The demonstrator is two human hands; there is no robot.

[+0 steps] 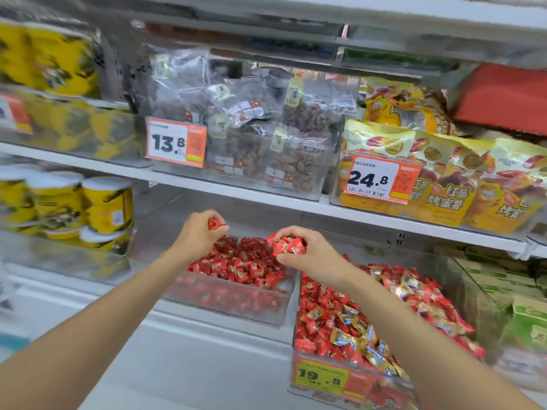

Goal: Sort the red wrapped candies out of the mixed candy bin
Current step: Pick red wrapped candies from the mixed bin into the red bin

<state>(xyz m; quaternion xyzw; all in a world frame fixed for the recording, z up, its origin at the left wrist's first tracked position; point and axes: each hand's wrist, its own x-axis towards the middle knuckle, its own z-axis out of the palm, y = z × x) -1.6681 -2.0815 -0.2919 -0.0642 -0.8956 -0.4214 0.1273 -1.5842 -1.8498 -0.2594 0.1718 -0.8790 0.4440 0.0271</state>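
Your left hand (197,233) is curled nearly closed, pinching a small red candy (215,224) at its fingertips, raised over the back of the clear bin of red candies (236,303). Your right hand (307,255) is closed around a bunch of red wrapped candies (288,245), just beside the left hand and above the seam where the two bins meet. Below and to the right of that hand sits the mixed candy bin (325,377), its red and gold wrappers heaped close to the rim, with a 19.8 price tag (321,377) on the front wall. The two bins' walls stand just beside each other under your right wrist. Directly above both hands the edge of the upper shelf (266,196) runs across, leaving only a low gap overhead. Left of your left hand there is bare shelf floor, then yellow cans (106,208) further off.
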